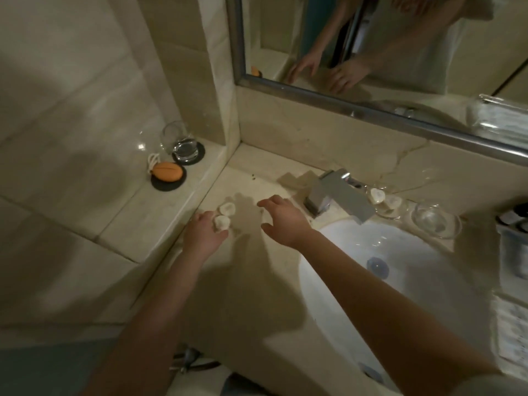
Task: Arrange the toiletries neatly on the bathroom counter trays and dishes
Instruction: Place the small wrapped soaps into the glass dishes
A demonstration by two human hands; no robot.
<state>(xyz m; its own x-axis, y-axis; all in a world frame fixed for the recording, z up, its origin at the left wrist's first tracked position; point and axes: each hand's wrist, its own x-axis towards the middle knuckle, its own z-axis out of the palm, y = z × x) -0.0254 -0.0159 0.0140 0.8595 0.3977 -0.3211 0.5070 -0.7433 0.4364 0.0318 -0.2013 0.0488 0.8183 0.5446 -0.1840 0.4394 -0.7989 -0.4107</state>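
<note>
Two small white round soaps lie on the beige counter left of the faucet: a far one [227, 208] and a near one [222, 222]. My left hand [203, 232] touches the near soap with thumb and fingertips. My right hand [281, 221] hovers to their right, fingers spread and empty. Two more white soaps [377, 194] sit in a clear glass dish [393, 214] right of the faucet. An empty glass dish [436, 220] stands beside it.
A chrome faucet [338, 197] overhangs the white sink [400, 252]. On the left ledge, an orange soap on a rope [167, 172] and a glass tumbler [180, 145] rest on dark coasters. Dark bottles [514, 215] and paper packets [511, 332] line the right edge. A mirror hangs above.
</note>
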